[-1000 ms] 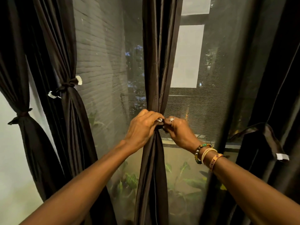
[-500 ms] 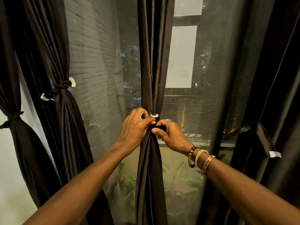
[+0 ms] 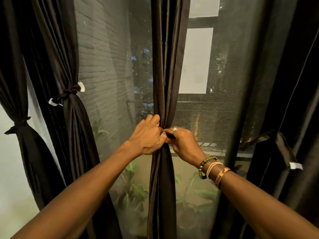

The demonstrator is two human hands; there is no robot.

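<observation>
In the head view, centre frame, our left hand [image 3: 146, 137] curls round the gathered middle curtain [image 3: 164, 75] while our right hand [image 3: 184, 144] pinches its tie band [image 3: 170, 136] against it; the knot looks unfinished. At left, two curtains [image 3: 72, 128] hang tied; at right, the last curtain [image 3: 276, 180] has its loose band [image 3: 269, 136] dangling.

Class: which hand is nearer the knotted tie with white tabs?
Left. The left hand sits right of that tie, on the middle curtain; the right hand is farther right.
</observation>
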